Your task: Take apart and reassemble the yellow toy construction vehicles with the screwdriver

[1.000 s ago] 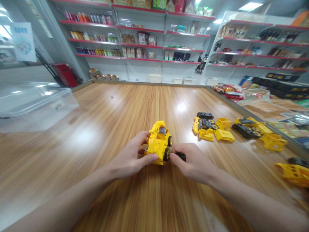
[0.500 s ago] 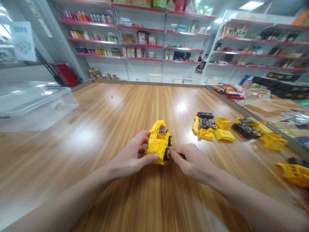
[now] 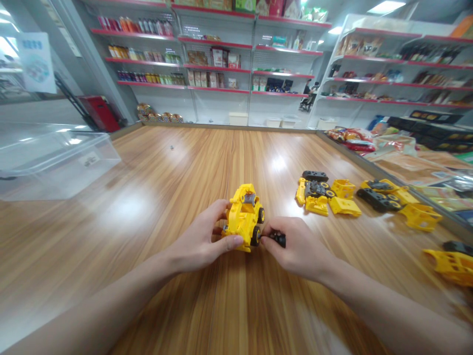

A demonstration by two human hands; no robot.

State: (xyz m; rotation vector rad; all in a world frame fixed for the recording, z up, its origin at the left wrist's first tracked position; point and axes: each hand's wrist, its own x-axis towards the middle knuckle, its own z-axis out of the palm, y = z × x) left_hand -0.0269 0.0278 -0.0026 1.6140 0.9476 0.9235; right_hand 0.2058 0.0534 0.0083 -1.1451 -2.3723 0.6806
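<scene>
A yellow toy truck [image 3: 244, 217] with black wheels stands on the wooden table [image 3: 177, 167] in front of me. My left hand [image 3: 201, 241] grips its left side, thumb along the near edge and fingers curled round the far side. My right hand [image 3: 299, 249] is closed on a small black tool [image 3: 278, 239] whose tip touches the truck's near right wheel.
Several loose yellow and black toy parts [image 3: 327, 195] lie to the right, more of these toy parts [image 3: 399, 199] sit near the table's right edge, and a yellow shell [image 3: 451, 264] at the far right. A clear plastic bin [image 3: 51, 158] stands at the left. Stocked store shelves [image 3: 221, 64] line the back.
My right hand has turned a little, so the black tool shows more between its fingers. The truck and my left hand have stayed in place.
</scene>
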